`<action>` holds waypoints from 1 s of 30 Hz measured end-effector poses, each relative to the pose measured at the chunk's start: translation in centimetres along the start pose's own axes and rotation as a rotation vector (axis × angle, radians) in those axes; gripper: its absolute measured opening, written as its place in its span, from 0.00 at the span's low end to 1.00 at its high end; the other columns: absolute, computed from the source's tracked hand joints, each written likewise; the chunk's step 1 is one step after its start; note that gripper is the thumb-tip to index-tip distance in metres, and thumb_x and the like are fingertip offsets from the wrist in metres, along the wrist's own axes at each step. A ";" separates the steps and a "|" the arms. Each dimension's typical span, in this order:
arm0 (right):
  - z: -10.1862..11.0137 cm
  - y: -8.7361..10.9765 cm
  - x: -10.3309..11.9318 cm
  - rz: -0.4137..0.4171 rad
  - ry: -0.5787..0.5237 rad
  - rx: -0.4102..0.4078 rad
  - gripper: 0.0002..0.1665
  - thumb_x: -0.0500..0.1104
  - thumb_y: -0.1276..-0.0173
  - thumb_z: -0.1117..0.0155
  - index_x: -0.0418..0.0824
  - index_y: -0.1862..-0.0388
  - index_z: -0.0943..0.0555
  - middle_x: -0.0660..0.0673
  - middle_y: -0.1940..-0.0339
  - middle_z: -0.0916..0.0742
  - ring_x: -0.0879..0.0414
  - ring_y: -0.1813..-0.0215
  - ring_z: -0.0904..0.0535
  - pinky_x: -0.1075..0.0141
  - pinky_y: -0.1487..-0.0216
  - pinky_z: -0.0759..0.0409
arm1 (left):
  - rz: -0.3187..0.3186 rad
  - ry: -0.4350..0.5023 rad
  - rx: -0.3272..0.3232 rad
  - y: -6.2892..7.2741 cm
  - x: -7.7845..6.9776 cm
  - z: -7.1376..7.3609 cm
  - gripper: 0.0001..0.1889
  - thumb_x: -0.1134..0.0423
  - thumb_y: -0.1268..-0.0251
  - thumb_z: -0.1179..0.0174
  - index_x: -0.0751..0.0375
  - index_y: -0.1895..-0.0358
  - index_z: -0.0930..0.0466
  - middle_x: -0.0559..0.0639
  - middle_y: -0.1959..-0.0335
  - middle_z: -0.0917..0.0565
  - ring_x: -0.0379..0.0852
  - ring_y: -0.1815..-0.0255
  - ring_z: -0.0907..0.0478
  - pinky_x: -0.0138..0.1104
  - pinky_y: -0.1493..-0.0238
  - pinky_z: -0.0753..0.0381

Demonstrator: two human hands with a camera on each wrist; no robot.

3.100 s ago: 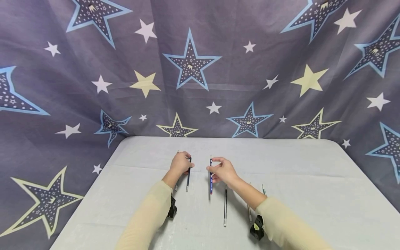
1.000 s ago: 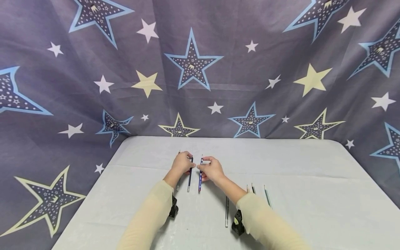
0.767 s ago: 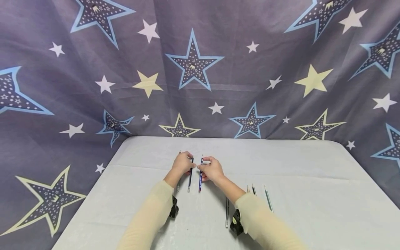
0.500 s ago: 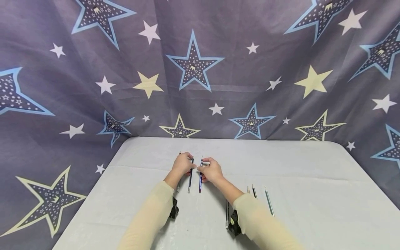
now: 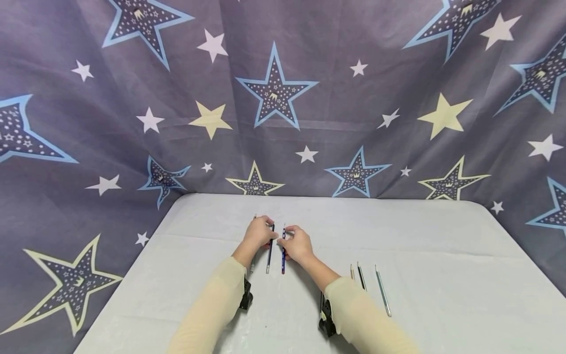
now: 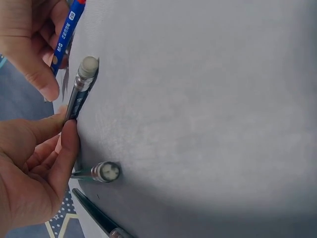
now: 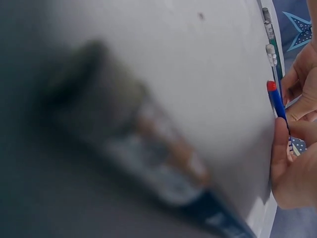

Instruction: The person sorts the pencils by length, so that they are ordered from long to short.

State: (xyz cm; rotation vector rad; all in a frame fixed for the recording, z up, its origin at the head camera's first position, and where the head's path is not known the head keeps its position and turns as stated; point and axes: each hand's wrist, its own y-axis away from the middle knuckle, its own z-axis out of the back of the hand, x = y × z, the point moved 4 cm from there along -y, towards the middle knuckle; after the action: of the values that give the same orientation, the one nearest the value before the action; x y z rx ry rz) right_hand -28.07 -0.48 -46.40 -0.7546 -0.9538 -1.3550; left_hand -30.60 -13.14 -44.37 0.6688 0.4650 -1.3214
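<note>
Left hand (image 5: 258, 232), head view: pinches a dark pencil (image 5: 268, 259) at the surface's (image 5: 212, 216) far half.
Right hand (image 5: 299, 244), head view: pinches a blue pencil (image 5: 283, 263), just beside the dark pencil.
Right side, head view: tan pencil (image 5: 352, 272), black pencil (image 5: 361, 275), teal pencil (image 5: 382, 291), lying apart.
Left wrist view: further eraser-tipped pencil (image 6: 108, 171) and slanted pencil (image 6: 95, 210), near left hand.
Right wrist view: blurred pencil (image 7: 158, 153), foreground; red end of blue pencil beyond.
</note>
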 end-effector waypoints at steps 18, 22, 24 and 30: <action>-0.3 0.3 0.2 0.084 0.167 -0.067 0.27 0.41 0.40 0.34 0.32 0.44 0.26 0.49 0.87 0.20 0.66 0.94 0.32 0.73 0.89 0.30 | 0.014 0.012 -0.001 0.0 0.2 -0.1 0.22 0.67 0.48 0.32 0.64 0.48 0.25 0.58 0.61 0.21 0.41 0.84 0.25 0.28 0.86 0.20; -0.3 0.2 0.2 0.089 0.175 -0.078 0.26 0.41 0.40 0.34 0.32 0.44 0.26 0.49 0.87 0.20 0.66 0.94 0.33 0.74 0.89 0.29 | 0.010 0.004 -0.002 0.1 0.2 -0.1 0.22 0.66 0.47 0.33 0.64 0.48 0.25 0.58 0.60 0.21 0.41 0.84 0.25 0.28 0.86 0.20; -0.4 0.3 0.1 0.092 0.179 -0.081 0.26 0.41 0.40 0.34 0.32 0.45 0.26 0.49 0.87 0.20 0.66 0.94 0.33 0.74 0.89 0.30 | 0.007 0.000 -0.003 0.1 0.1 -0.1 0.21 0.66 0.47 0.33 0.64 0.48 0.25 0.58 0.61 0.21 0.41 0.84 0.25 0.27 0.86 0.20; -0.4 0.3 0.1 0.098 0.194 -0.099 0.24 0.42 0.39 0.34 0.32 0.46 0.24 0.49 0.87 0.20 0.66 0.94 0.33 0.74 0.89 0.29 | 0.010 -0.001 -0.005 0.2 0.1 -0.1 0.21 0.66 0.46 0.33 0.64 0.48 0.25 0.57 0.61 0.21 0.41 0.83 0.25 0.27 0.86 0.21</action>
State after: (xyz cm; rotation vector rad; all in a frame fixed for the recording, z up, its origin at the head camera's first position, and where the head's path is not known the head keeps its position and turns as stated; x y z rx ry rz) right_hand -27.68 -0.89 -46.45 -0.7203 -0.6931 -1.3698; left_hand -30.38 -13.10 -44.46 0.6653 0.4633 -1.3112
